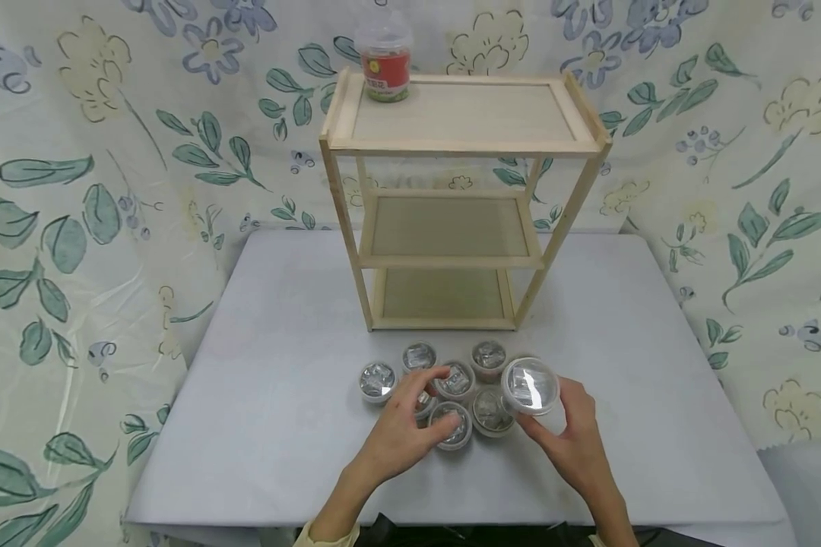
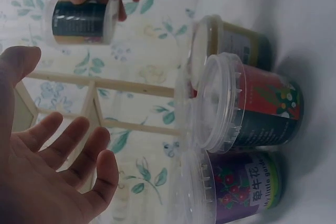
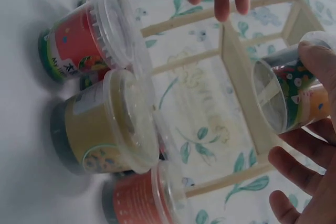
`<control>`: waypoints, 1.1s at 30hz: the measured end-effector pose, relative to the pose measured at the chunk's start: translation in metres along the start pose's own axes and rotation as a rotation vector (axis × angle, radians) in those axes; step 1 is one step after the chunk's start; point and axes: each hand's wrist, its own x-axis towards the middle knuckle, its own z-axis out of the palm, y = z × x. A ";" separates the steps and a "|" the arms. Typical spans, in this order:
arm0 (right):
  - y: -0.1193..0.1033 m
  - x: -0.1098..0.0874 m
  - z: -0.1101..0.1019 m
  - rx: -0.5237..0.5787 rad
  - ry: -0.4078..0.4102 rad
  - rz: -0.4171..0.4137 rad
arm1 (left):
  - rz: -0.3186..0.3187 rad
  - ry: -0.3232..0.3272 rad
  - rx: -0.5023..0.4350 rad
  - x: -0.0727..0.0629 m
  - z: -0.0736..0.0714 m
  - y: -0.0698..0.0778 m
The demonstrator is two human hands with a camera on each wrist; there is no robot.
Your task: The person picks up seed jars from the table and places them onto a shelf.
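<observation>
My right hand grips a clear-lidded plastic tub by its side, lifted above the others. In the right wrist view this tub has a dark green and orange printed label, and its clear base shows. My left hand hovers over the group of tubs with fingers spread and nothing in it. Below it in the left wrist view stand a red and green tub and a purple one. A yellow-brown tub stands beside a red one in the right wrist view.
A three-tier wooden shelf stands at the back of the white table. On its top tier, at the left, sits a tub with a red label. Several lidded tubs cluster in front of the shelf. Floral cloth hangs behind and beside.
</observation>
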 end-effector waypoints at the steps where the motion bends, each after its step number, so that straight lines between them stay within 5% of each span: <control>1: -0.002 0.001 0.000 -0.003 -0.002 0.000 | -0.004 -0.006 -0.005 0.000 0.000 0.000; 8: -0.014 -0.002 0.004 0.034 -0.024 -0.022 | 0.010 -0.049 -0.015 -0.003 0.002 0.003; 12: -0.017 -0.004 0.012 0.107 -0.016 0.031 | 0.005 -0.103 -0.085 -0.002 0.010 0.006; 18: -0.022 -0.002 0.022 0.364 0.084 0.174 | 0.017 -0.081 -0.128 0.000 0.019 0.008; 24: -0.030 -0.004 0.024 0.639 0.155 0.195 | -0.010 -0.125 -0.089 -0.004 0.025 0.004; 33: -0.051 -0.003 0.029 0.867 0.222 0.222 | -0.053 -0.153 -0.076 -0.008 0.034 0.004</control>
